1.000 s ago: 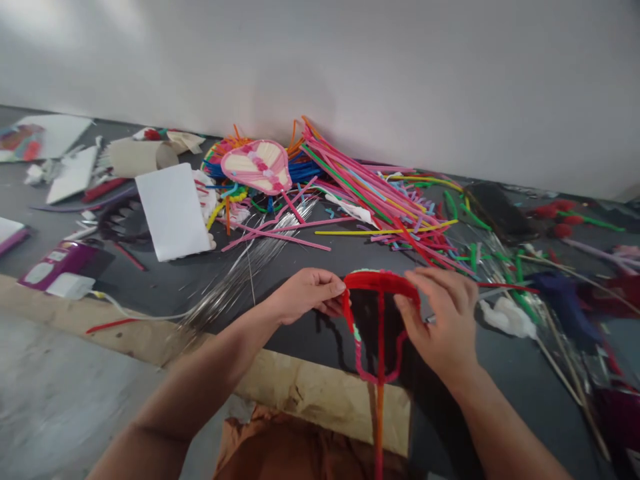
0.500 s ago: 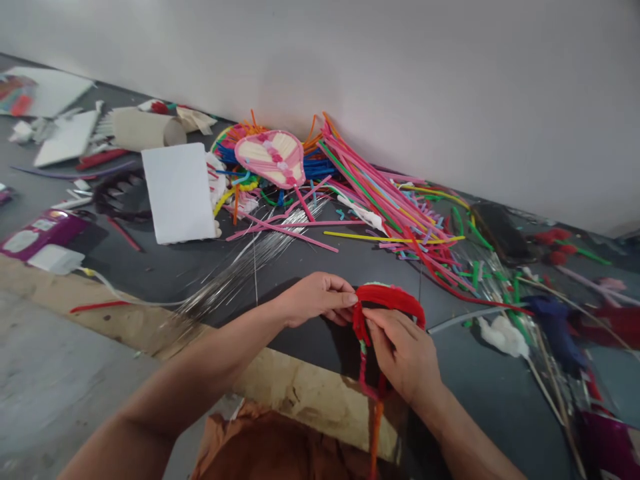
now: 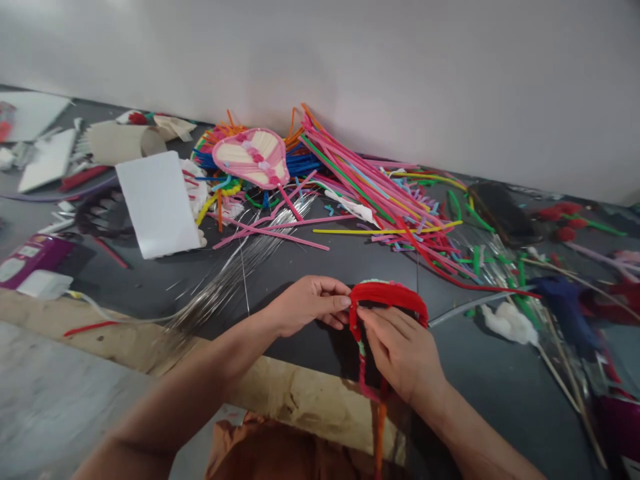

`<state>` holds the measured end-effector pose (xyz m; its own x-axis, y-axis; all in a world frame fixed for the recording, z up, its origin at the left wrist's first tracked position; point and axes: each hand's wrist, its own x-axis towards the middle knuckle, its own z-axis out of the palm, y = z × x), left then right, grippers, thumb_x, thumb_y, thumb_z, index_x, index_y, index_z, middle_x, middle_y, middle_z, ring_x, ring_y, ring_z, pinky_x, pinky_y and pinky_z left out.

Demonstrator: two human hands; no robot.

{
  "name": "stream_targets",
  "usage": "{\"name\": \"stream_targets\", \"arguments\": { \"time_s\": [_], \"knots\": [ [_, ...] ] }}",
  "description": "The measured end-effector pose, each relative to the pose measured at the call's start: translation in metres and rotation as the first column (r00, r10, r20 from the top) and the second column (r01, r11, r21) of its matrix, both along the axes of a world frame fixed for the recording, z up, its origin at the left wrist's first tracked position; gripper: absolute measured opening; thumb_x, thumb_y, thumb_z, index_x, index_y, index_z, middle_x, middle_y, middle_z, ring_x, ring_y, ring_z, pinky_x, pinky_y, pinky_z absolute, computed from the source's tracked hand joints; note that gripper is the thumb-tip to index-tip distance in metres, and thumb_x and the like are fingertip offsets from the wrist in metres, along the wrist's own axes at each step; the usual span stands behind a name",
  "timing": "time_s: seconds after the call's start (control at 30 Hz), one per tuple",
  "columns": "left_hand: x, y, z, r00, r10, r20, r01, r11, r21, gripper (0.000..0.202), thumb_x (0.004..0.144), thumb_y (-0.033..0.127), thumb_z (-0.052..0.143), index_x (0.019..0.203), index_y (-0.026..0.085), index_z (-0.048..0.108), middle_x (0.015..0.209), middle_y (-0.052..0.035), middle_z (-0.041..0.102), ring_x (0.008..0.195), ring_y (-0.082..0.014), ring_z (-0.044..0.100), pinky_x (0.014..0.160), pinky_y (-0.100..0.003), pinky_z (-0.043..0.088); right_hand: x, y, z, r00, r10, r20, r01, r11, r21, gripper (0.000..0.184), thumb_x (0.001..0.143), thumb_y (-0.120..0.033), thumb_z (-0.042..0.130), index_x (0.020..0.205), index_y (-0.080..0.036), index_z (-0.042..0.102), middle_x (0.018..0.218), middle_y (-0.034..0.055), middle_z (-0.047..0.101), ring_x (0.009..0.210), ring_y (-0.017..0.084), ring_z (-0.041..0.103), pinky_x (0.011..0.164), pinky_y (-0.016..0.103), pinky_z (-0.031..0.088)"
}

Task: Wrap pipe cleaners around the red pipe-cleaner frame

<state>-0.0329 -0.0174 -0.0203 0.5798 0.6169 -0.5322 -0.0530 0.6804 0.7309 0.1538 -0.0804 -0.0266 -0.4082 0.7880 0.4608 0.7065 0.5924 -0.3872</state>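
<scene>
I hold a small frame of red and pink pipe cleaners [image 3: 395, 294] over the near edge of a dark table [image 3: 310, 267]. Its red top arch curves between my hands and an orange stem hangs down from it. My left hand [image 3: 310, 307] pinches the frame's upper left corner with closed fingers. My right hand [image 3: 400, 350] lies over the middle of the frame, fingers closed on its left side near the red corner. A finished pink fan-shaped piece [image 3: 251, 157] rests on the pile farther back.
A big heap of coloured pipe cleaners [image 3: 370, 193] lies against the white wall. A bundle of thin silver wires [image 3: 235, 267] fans out left of my hands. A white card [image 3: 157, 203], a cardboard tube [image 3: 120, 141] and a purple box [image 3: 30, 257] lie at the left.
My right hand has moved from the frame's right side across to its left corner, beside my left hand. My left hand keeps its pinch. The view has shifted slightly.
</scene>
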Motion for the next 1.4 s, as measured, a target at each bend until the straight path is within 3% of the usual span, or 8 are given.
{"name": "stream_targets", "arguments": {
  "time_s": [0.2, 0.37, 0.5, 0.6, 0.77, 1.0, 1.17, 1.4],
  "knots": [
    [0.003, -0.002, 0.001, 0.998, 0.055, 0.017, -0.055, 0.998, 0.021, 0.035, 0.063, 0.036, 0.078, 0.084, 0.009, 0.067, 0.060, -0.0008, 0.062, 0.052, -0.0062, 0.054, 0.044, -0.015, 0.040, -0.002, 0.004, 0.002, 0.999, 0.033, -0.004, -0.033, 0.999, 0.024, 0.025, 0.085, -0.004, 0.048, 0.102, -0.013, 0.065, 0.089, 0.0075, 0.072, 0.080, 0.018, 0.063, 0.076, 0.030, 0.051],
    [0.000, 0.000, 0.001, 0.998, 0.021, 0.051, -0.022, 1.000, 0.013, 0.032, 0.067, 0.036, 0.076, 0.078, 0.010, 0.062, 0.055, 0.0011, 0.058, 0.047, -0.0049, 0.051, 0.042, -0.014, 0.037, -0.001, 0.002, 0.009, 0.996, 0.069, -0.061, -0.071, 0.997, -0.039, 0.027, 0.084, -0.006, 0.048, 0.102, -0.016, 0.064, 0.089, 0.0066, 0.070, 0.079, 0.018, 0.060, 0.071, 0.031, 0.052],
    [-0.004, 0.001, -0.002, 0.998, -0.051, 0.028, 0.050, 0.998, 0.037, 0.030, 0.073, 0.037, 0.070, 0.079, 0.011, 0.057, 0.053, 0.0018, 0.058, 0.041, -0.0031, 0.046, 0.038, -0.013, 0.034, 0.014, 0.008, 0.011, 0.982, -0.083, -0.170, 0.080, 0.996, -0.027, 0.031, 0.080, -0.008, 0.056, 0.109, -0.020, 0.061, 0.093, 0.0061, 0.068, 0.087, 0.020, 0.058, 0.079, 0.037, 0.051],
    [-0.005, 0.001, -0.002, 0.993, -0.112, 0.019, 0.111, 0.992, 0.058, 0.027, 0.078, 0.036, 0.066, 0.080, 0.012, 0.054, 0.065, -0.0025, 0.065, 0.039, -0.0029, 0.046, 0.033, -0.013, 0.031, 0.025, 0.019, 0.006, 0.971, -0.203, -0.125, 0.204, 0.979, -0.008, 0.036, 0.080, -0.019, 0.062, 0.116, -0.021, 0.058, 0.109, 0.0096, 0.064, 0.105, 0.026, 0.053, 0.090, 0.047, 0.046],
    [-0.004, -0.001, 0.003, 0.989, -0.139, 0.054, 0.136, 0.989, 0.050, 0.026, 0.078, 0.034, 0.065, 0.080, 0.014, 0.048, 0.095, -0.0107, 0.070, 0.040, -0.0034, 0.053, 0.029, -0.013, 0.034, 0.028, 0.027, -0.005, 0.992, -0.112, -0.051, 0.106, 0.988, -0.113, 0.034, 0.086, -0.028, 0.057, 0.120, -0.023, 0.055, 0.115, 0.0082, 0.063, 0.109, 0.025, 0.053, 0.098, 0.050, 0.040],
    [-0.005, -0.001, 0.003, 0.977, -0.205, 0.064, 0.203, 0.979, 0.028, 0.032, 0.077, 0.041, 0.065, 0.084, 0.015, 0.048, 0.050, 0.0026, 0.060, 0.039, -0.0078, 0.054, 0.038, -0.016, 0.046, 0.026, 0.026, -0.005, 0.989, -0.062, -0.135, 0.040, 0.986, -0.160, 0.030, 0.087, -0.026, 0.056, 0.117, -0.019, 0.057, 0.107, 0.0098, 0.063, 0.100, 0.022, 0.055, 0.086, 0.040, 0.049],
    [-0.006, 0.000, 0.004, 0.972, -0.230, 0.038, 0.228, 0.972, 0.054, 0.032, 0.078, 0.042, 0.064, 0.086, 0.015, 0.051, 0.047, 0.0040, 0.058, 0.032, -0.0044, 0.045, 0.032, -0.012, 0.037, 0.025, 0.026, -0.004, 0.985, -0.069, -0.158, 0.048, 0.990, -0.135, 0.030, 0.086, -0.025, 0.057, 0.116, -0.021, 0.058, 0.105, 0.0095, 0.063, 0.098, 0.023, 0.055, 0.084, 0.042, 0.050],
    [-0.008, 0.002, 0.005, 0.978, -0.211, -0.002, 0.210, 0.974, 0.089, 0.030, 0.074, 0.040, 0.068, 0.084, 0.014, 0.056, 0.051, 0.0047, 0.056, 0.037, -0.0046, 0.045, 0.036, -0.015, 0.038, 0.024, 0.025, -0.001, 0.983, -0.068, -0.171, 0.048, 0.992, -0.116, 0.030, 0.086, -0.023, 0.058, 0.116, -0.022, 0.058, 0.103, 0.0094, 0.063, 0.097, 0.023, 0.056, 0.081, 0.042, 0.051]
  ]
}}
